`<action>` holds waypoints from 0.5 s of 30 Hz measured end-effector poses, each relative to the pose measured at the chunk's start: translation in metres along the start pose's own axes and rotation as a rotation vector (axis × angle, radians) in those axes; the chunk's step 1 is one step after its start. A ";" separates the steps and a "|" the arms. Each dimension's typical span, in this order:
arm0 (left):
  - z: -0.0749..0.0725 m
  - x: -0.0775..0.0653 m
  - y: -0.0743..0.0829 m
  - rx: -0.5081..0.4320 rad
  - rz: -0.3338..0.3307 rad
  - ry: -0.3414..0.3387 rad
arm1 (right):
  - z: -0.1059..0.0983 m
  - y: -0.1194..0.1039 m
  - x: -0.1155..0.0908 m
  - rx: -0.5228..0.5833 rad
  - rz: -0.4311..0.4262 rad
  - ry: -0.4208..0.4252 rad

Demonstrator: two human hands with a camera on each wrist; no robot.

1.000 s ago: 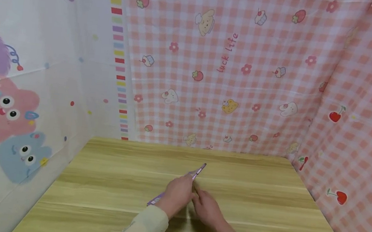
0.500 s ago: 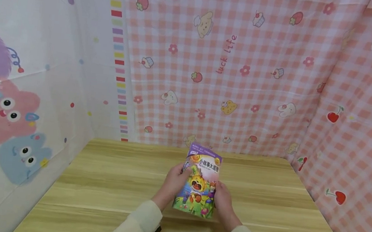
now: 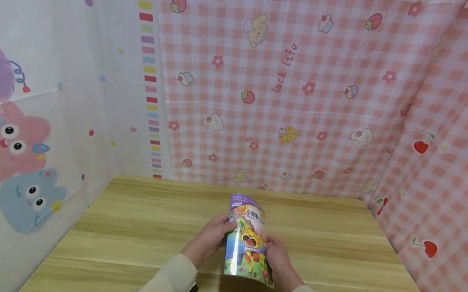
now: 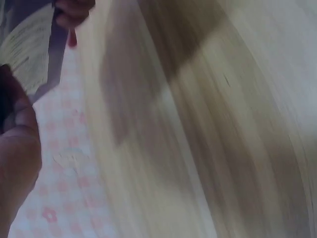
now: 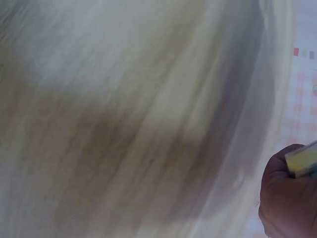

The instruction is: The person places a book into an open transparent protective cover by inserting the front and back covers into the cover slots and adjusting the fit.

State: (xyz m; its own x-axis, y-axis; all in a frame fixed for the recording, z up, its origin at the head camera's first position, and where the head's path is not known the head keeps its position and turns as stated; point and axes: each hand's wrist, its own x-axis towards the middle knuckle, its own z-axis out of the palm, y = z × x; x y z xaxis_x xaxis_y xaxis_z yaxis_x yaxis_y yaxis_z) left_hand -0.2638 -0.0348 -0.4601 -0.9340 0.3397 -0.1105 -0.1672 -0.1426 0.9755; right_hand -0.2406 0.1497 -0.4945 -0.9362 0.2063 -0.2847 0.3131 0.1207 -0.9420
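A thin, glossy storybook (image 3: 246, 249) is held above the table, its front cover facing up towards me. The cover has a purple band on top, Chinese lettering and a cartoon lion, and it bows in a curve. My left hand (image 3: 213, 234) grips the left edge, thumb on the cover. At the right edge, my right hand (image 3: 279, 260) grips it too; its fingers are mostly hidden behind. In the left wrist view the back cover (image 4: 30, 47) shows a pale text panel. Only a yellow corner of the book (image 5: 302, 160) appears beside the right hand in the right wrist view.
The wood-grain table (image 3: 143, 231) lies beneath both hands. A pink checked cloth (image 3: 282, 98) hangs behind it, with a white cartoon cloth (image 3: 105, 104) on the left and a cherry-print cloth (image 3: 448, 187) on the right.
The book was seen nearly edge-on, purple edge showing, then turned so its front cover faced me. Since then it has dropped slightly nearer and its cover has bowed. Both hands stay on it.
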 end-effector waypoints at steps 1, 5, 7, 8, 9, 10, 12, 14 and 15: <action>-0.002 0.000 -0.001 0.009 -0.012 0.007 | 0.000 0.001 -0.001 0.000 -0.004 0.010; -0.007 0.000 -0.003 0.084 -0.026 0.103 | 0.000 0.004 -0.003 -0.051 -0.062 0.064; -0.010 -0.001 -0.002 0.197 -0.013 0.168 | -0.002 0.006 -0.004 -0.184 -0.173 0.087; -0.012 -0.003 -0.002 0.285 -0.004 0.195 | -0.003 0.008 -0.004 -0.284 -0.244 0.095; -0.014 -0.004 -0.002 0.387 0.000 0.216 | -0.005 0.011 -0.004 -0.396 -0.325 0.100; -0.017 -0.006 -0.002 0.501 0.011 0.223 | -0.007 0.014 -0.004 -0.517 -0.426 0.107; -0.023 -0.012 -0.003 0.713 0.029 0.200 | -0.010 0.020 -0.004 -0.768 -0.603 0.112; -0.027 -0.017 -0.005 0.853 0.049 0.125 | -0.012 0.025 -0.004 -0.939 -0.727 0.072; -0.028 -0.019 -0.007 0.904 0.053 0.079 | -0.012 0.027 -0.004 -0.994 -0.769 0.042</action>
State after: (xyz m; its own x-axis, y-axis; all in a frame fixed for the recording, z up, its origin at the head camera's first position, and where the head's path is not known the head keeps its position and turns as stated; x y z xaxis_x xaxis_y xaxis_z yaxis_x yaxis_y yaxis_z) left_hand -0.2534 -0.0662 -0.4698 -0.9579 0.2839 -0.0418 0.1564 0.6387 0.7534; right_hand -0.2262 0.1639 -0.5161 -0.9293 -0.2137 0.3011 -0.3086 0.8974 -0.3154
